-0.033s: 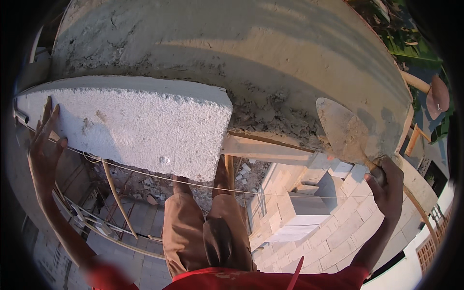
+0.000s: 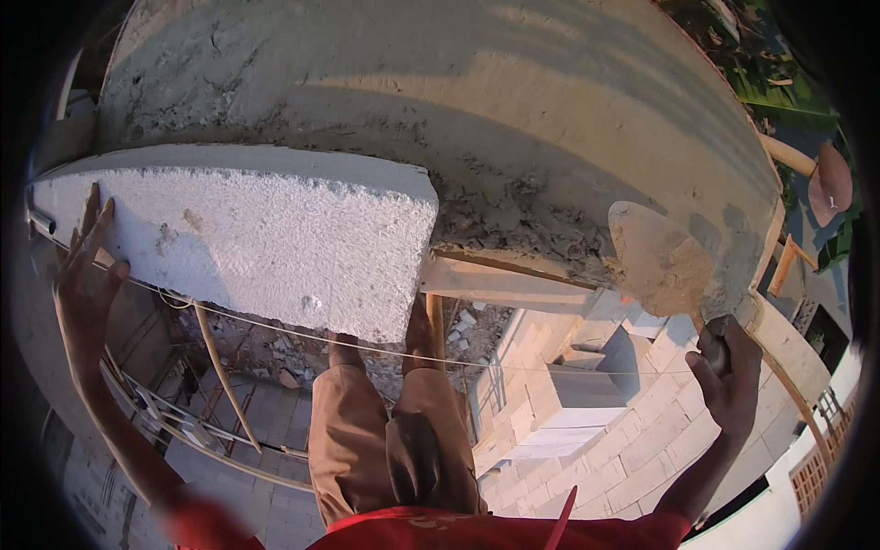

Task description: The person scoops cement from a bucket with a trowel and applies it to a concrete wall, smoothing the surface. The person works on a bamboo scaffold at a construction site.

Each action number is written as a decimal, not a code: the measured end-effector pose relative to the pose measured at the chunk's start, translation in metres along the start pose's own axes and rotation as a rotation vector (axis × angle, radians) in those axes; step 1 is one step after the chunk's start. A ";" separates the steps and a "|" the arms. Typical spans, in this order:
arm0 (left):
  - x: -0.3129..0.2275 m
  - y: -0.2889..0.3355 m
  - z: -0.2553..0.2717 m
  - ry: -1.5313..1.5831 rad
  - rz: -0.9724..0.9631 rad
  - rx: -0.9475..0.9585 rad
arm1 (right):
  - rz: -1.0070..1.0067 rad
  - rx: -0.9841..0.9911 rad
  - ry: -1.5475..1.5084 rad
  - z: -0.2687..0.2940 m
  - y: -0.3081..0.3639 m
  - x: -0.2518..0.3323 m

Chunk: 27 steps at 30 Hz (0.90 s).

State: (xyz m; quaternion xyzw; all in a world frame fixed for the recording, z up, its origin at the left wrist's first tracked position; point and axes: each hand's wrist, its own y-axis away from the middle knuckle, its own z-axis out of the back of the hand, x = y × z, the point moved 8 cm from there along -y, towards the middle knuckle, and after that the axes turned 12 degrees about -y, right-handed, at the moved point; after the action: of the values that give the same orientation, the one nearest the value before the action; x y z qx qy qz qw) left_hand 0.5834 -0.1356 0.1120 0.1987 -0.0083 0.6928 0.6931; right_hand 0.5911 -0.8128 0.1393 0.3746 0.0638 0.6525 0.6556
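Left hand [image 2: 84, 275], fingers spread, is steadying a white aerated block [image 2: 247, 238]; right hand [image 2: 729, 376], gripping a trowel [image 2: 660, 257], is spreading mortar [image 2: 522, 225], likely bedding next.

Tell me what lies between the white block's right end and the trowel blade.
In the head view, rough grey mortar spread on the wall top fills the stretch between the white block and the trowel, held by the right hand.

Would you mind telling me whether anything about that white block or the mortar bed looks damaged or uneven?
The white block has a rough, ragged right edge, as if broken or crudely cut. The mortar bed beside it is lumpy and uneven near the trowel in the right hand. The left hand steadies the block's far end.
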 end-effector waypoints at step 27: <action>-0.006 -0.010 0.007 0.235 -0.033 0.017 | 0.088 -0.437 -0.295 -0.235 0.019 -0.204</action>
State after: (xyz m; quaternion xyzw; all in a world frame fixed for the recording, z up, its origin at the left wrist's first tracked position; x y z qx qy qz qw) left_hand 0.5949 -0.1427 0.1145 0.1221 0.0823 0.7001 0.6987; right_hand 0.4124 -0.9032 -0.0998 0.3174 -0.1911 0.6170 0.6943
